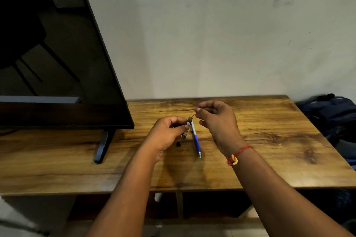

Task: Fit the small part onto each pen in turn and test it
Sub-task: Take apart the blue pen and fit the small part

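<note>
Left hand (169,131) pinches small dark case (187,128) upright; right hand (215,117) pinches thin lead (193,115) at its mouth. Blue pen (196,140) lies just right, small black cap (178,144) near (probably case's). Draw lead straight, gently: likely snaps if bent.

A blue-and-white pen (196,139) lies on the table, tip nearward. Just left, a small dark case (187,128) is held upright, a thin lead (193,115) sticking from its top. A tiny black cap (178,143) lies below.

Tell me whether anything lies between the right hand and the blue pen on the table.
Nothing visible does. The blue pen lies bare on the table, just below the right hand. The left hand, holding a small dark case, sits beside it, not across the path.
</note>
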